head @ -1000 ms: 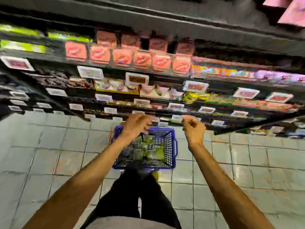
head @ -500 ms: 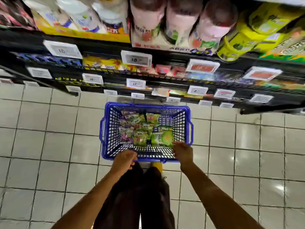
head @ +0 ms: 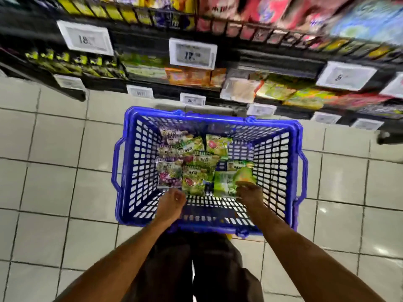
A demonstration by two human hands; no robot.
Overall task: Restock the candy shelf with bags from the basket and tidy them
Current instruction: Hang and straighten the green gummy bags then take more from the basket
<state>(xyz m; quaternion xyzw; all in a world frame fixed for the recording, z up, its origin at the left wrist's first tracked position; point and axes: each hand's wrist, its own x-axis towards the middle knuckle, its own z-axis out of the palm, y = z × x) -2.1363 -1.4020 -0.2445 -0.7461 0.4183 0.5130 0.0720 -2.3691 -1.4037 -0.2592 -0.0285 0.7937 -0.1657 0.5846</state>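
Hands (head: 172, 200) (head: 250, 196) sit at candy bags (head: 196, 171) inside basket (head: 209, 117).

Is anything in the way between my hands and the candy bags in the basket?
Nothing visible. The blue basket is open on top and both hands are inside it: the right hand meets a green bag, and the left hand is at the near edge of the pile.

Basket (head: 294, 171) on floor (head: 54, 171), shelf (head: 272, 62) behind it at 12 o'clock. Candy bags (head: 196, 166) piled in basket. Left hand (head: 172, 200) inside at 7 o'clock; right hand (head: 250, 195) at 5 o'clock, touching nearest bag (head: 224, 184). Price tags (head: 193, 53) along shelf edges.
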